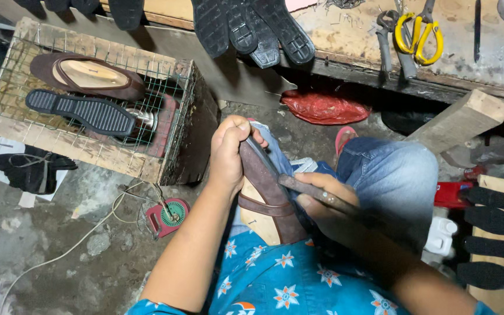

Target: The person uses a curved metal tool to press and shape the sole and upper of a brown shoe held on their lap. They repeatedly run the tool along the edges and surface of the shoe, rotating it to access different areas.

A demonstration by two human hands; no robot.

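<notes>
A rough grey concrete floor (59, 251), dusty and stained, fills the lower left, with a thin pale cord (83, 236) trailing across it to a small red and green round dial switch (169, 216). On the floor stands a weathered wooden crate topped with green wire mesh (97, 99). Along the top runs a scarred wooden bench (351, 35), and beneath its edge lies a crumpled red plastic bag (325, 108). A pale timber block (459, 119) leans at the right. The light is dim and yellowish.
</notes>
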